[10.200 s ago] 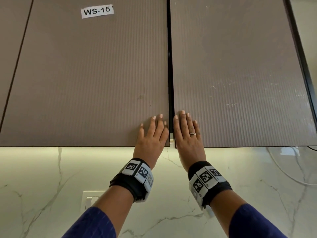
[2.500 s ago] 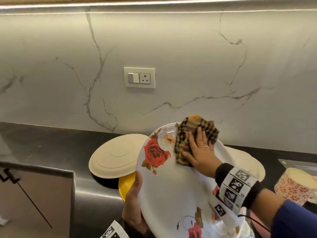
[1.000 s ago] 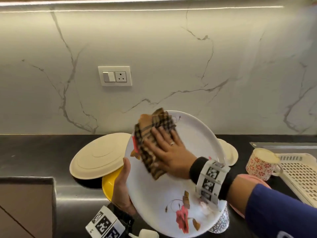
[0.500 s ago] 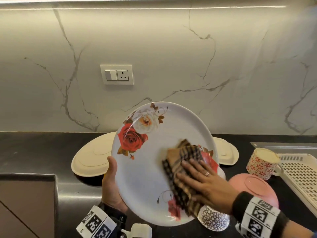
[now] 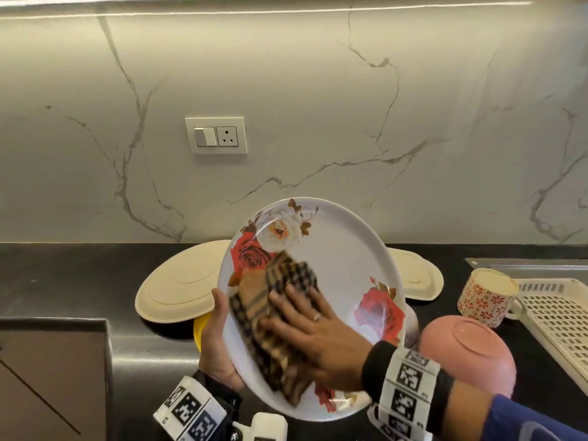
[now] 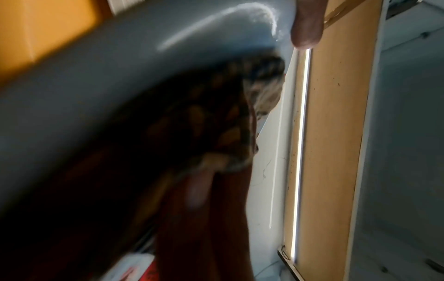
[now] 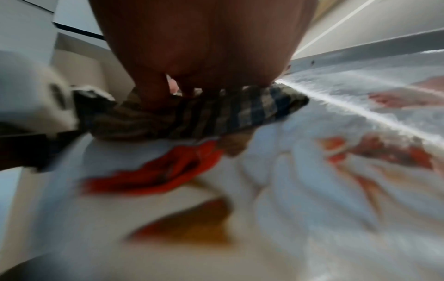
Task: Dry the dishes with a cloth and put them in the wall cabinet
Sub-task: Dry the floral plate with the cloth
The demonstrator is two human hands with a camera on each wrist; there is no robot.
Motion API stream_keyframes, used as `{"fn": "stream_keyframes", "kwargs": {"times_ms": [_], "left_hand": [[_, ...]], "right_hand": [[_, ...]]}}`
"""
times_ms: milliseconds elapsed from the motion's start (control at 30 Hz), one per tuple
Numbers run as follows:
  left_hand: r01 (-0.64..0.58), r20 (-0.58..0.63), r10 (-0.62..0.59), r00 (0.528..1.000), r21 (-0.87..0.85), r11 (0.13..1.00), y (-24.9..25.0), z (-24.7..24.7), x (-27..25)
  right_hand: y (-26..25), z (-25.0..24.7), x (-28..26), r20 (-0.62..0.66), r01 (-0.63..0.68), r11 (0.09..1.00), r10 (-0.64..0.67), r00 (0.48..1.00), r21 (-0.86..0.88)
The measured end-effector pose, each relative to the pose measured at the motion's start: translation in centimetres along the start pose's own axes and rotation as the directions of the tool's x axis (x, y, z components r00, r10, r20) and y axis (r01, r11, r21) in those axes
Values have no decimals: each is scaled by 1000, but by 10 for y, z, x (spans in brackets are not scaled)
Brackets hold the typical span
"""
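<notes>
A white plate with red roses [image 5: 343, 259] is tilted up over the black counter. My left hand [image 5: 216, 338] grips its left rim, thumb on the face. My right hand [image 5: 305, 326] lies flat with straight fingers on a brown checked cloth [image 5: 270, 316] and presses it against the lower left of the plate's face. The right wrist view is blurred and shows the checked cloth [image 7: 192, 116] under my fingers on the rose plate [image 7: 312, 190]. In the left wrist view the plate's underside [image 6: 120, 76] and the cloth [image 6: 254, 95] are blurred.
Two cream plates lie upside down on the counter, one at left [image 5: 178, 288] and one at right [image 5: 416, 275]. A yellow dish [image 5: 200, 329] peeks out behind my left hand. A pink bowl [image 5: 467, 348] lies inverted at right, beside a flowered mug [image 5: 483, 297] and a white drying rack [image 5: 560, 316].
My right hand has wiped the cloth from the lower right of the plate across to its lower left. The left hand keeps its hold on the rim.
</notes>
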State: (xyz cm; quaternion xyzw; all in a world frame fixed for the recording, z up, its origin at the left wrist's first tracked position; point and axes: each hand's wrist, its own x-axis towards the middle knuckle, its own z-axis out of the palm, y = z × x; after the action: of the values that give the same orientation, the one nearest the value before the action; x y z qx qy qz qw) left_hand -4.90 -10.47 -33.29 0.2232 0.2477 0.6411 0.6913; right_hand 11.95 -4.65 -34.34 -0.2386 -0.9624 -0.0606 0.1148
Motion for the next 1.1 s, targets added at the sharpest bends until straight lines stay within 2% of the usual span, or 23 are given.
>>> {"fn": "stream_keyframes", "kwargs": {"times_ms": [33, 67, 100, 133, 200, 233, 300, 333, 433, 500, 567, 667, 733, 767, 800, 833, 867, 933, 967, 1033, 1100], "left_hand": [[34, 15, -34, 999, -9, 999, -2, -2, 3], [72, 86, -68, 994, -49, 996, 0, -3, 2], [93, 146, -82, 986, -71, 993, 3, -7, 3], [102, 143, -89, 986, -87, 991, 5, -8, 2], [101, 22, -99, 995, -121, 987, 6, -11, 7], [30, -82, -40, 996, -121, 992, 5, -12, 8], [-125, -154, 112, 982, -76, 989, 6, -5, 11], [-143, -149, 132, 980, -61, 988, 7, -1, 13], [-82, -83, 78, 993, -37, 996, 13, 9, 15], [-112, -17, 111, 994, -10, 994, 19, 11, 17], [-173, 7, 173, 985, 8, 985, 28, 13, 21], [-190, -46, 193, 980, 55, 980, 31, 12, 29], [-170, -168, 187, 968, 110, 979, 27, 3, 37], [-152, -238, 186, 953, 152, 977, 23, -2, 38], [-131, -304, 183, 935, 183, 974, 19, -9, 42], [-100, -362, 176, 915, 219, 971, 14, -16, 43], [-61, -400, 162, 902, 254, 965, 9, -21, 44], [30, -423, 93, 901, 274, 961, 3, -30, 46], [51, -402, 63, 913, 267, 962, 1, -35, 47], [30, -332, 50, 942, 233, 972, -1, -37, 47], [-49, -300, 98, 949, 169, 984, 0, -36, 47]], "right_hand": [[-8, 4, -5, 14, 44, 999, -44, 999, 1], [-14, 7, -11, 16, 76, 997, -76, 997, -1], [-17, 10, -19, 15, 95, 995, -96, 995, 41], [-18, 14, -28, 5, 112, 987, -113, 994, 119], [-20, 19, -45, -45, 114, 979, -108, 993, 168], [-22, 21, -50, -94, 88, 986, -75, 993, 145], [-27, 20, -53, -221, 8, 997, 9, 975, 75], [-30, 19, -51, -288, -33, 999, 42, 957, 35], [-34, 11, -41, -465, -85, 995, 54, 884, -46], [-32, -2, -37, -554, -71, 996, 86, 828, 50], [-26, -22, -33, -591, -82, 956, 241, 770, 282], [-6, -54, -30, -536, -40, 760, 493, 685, 648], [3, -73, -28, -456, 45, 565, 614, 644, 824], [6, -80, -28, -381, 108, 410, 679, 628, 906], [11, -85, -28, -288, 193, 213, 726, 624, 958], [16, -88, -30, -200, 271, 27, 746, 636, 962], [22, -89, -31, -147, 307, -76, 753, 641, 949], [39, -81, -36, -64, 307, -175, 772, 633, 935], [47, -79, -39, -15, 307, -218, 794, 608, 926], [61, -73, -45, 33, 340, -275, 817, 576, 899], [74, -68, -52, 89, 342, -316, 836, 541, 885]]}}
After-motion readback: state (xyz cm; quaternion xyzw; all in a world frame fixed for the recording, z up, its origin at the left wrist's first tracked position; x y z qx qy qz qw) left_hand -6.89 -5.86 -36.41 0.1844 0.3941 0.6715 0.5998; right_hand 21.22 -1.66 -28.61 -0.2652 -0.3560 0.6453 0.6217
